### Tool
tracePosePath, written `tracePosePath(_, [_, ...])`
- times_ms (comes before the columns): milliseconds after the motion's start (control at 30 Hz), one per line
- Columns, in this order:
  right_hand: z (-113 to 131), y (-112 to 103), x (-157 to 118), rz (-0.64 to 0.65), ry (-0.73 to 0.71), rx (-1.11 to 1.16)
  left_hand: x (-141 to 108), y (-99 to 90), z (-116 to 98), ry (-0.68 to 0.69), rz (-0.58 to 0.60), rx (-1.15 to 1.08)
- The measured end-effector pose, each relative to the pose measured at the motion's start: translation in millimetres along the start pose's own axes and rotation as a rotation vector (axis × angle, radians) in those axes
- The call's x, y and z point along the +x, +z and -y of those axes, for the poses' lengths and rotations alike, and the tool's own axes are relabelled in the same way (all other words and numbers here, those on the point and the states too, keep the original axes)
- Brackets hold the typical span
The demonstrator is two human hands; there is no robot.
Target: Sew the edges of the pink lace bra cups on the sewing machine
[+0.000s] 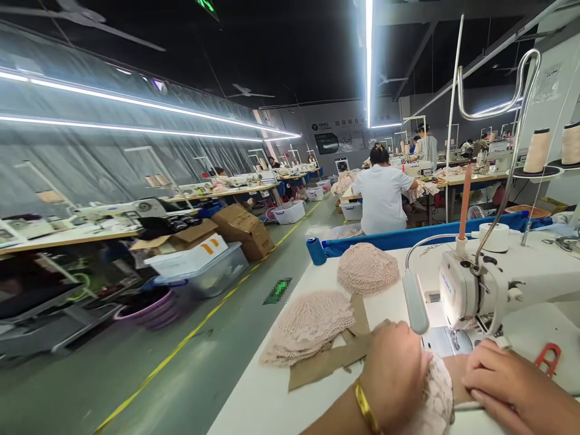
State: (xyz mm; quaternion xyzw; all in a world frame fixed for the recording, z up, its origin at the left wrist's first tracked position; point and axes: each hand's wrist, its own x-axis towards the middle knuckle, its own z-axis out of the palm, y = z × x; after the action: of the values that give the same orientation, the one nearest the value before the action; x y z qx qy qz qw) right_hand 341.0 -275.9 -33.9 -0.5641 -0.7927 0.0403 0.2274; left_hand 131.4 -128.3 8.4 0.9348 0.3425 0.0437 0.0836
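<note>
My left hand (393, 368), with a gold bracelet at the wrist, is closed on a pale pink lace piece (438, 396) in front of the sewing machine (457, 290). Beside it, my right hand (501, 377) has its fingers curled and pressed together at the edge of a tan fabric piece (457, 376). Both hands are just below the lit needle area, and the fingertips are partly hidden. Left of my hands lie a stack of pink lace pieces (312, 326) and tan strips (324, 365). Another lace stack (367, 269) sits farther back.
A blue thread cone (316, 251) stands at the table's far left corner. Orange-red snips (548, 359) lie right of the machine. A grey lamp (415, 302) hangs near the needle. Ahead sits a co-worker in a white shirt (380, 196). Boxes (244, 232) line the aisle.
</note>
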Motion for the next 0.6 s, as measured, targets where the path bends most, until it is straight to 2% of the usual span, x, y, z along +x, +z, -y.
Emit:
tracePosePath(67, [3,2,7,0.002,0.063,0.068,5,-4.7,-1,0.023,0.010,0.001])
tracePosePath(133, [5,12,13,-0.008,0.143,0.120,10,-0.5,2,0.090,0.073,-0.089])
tracePosePath(267, [3,45,16,-0.193,0.205,0.118,16,18.4,8,0.111,0.106,-0.413])
tracePosePath(367, [0,62,14,-0.292,0.207,0.047,16,26.0,6,0.059,0.231,-0.711])
tracePosePath(433, [0,66,13,-0.331,0.219,0.008,17,27.5,3,0.019,0.298,-0.874])
tracePosePath(533, [1,64,12,-0.345,0.247,0.014,19,28.2,3,-0.021,0.285,-1.061])
tracePosePath(600, [1,64,10,-0.335,0.319,0.074,21,29.5,5,-0.032,0.312,-1.207])
